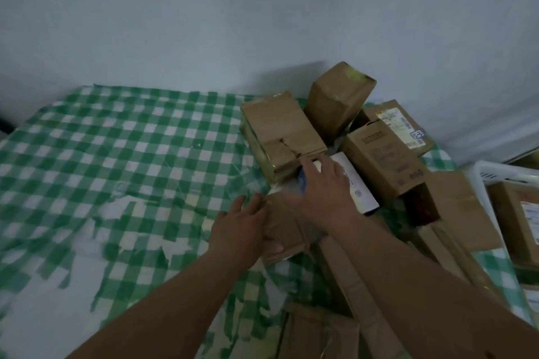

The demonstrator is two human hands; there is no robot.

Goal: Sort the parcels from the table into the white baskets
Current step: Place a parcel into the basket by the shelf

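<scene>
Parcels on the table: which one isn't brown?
The white parcel under the right hand, lying between the brown cardboard boxes. Every other parcel in the pile is brown; this one is white.

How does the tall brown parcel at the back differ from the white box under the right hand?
The tall brown parcel is brown and stands upright near the wall; the white box is white and lies flat. No hand touches the parcel, while the right hand rests on the white box. The parcel carries a yellow-green mark on top; the white box shows small printing. Both sit among the pile on the checked table.
</scene>
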